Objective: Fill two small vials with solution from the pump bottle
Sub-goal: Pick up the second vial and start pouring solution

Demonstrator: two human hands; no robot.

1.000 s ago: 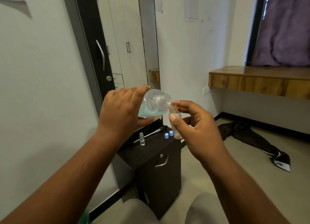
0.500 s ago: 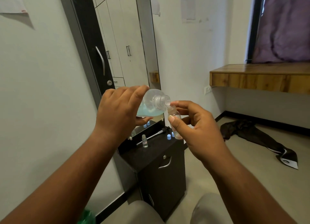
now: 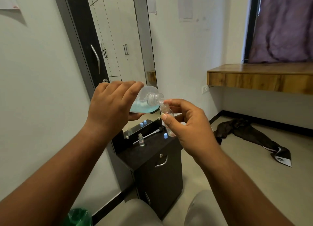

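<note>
My left hand [image 3: 111, 105] grips a clear bottle [image 3: 147, 100] holding pale blue solution, tipped on its side with its open neck pointing right. The neck rests against the mouth of a small clear vial [image 3: 166, 115], which my right hand [image 3: 188, 124] pinches upright between thumb and fingers. A second small vial [image 3: 141, 140] stands uncapped on the black cabinet top [image 3: 152, 151]. A blue cap [image 3: 165, 135] lies on that top near my right thumb. The pump head with its white tube [image 3: 147, 135] lies behind the standing vial.
The black cabinet with a drawer handle [image 3: 161, 163] stands against a tall mirror [image 3: 122, 56]. A wooden shelf [image 3: 259, 77] juts from the right wall. Dark cloth [image 3: 250, 132] lies on the floor. My knees [image 3: 169, 212] fill the bottom edge; a green bag [image 3: 77, 216] sits bottom left.
Both hands have stayed together with the bottle's neck at the vial's mouth. The view has drifted slightly, and the bottle is tipped a little more.
</note>
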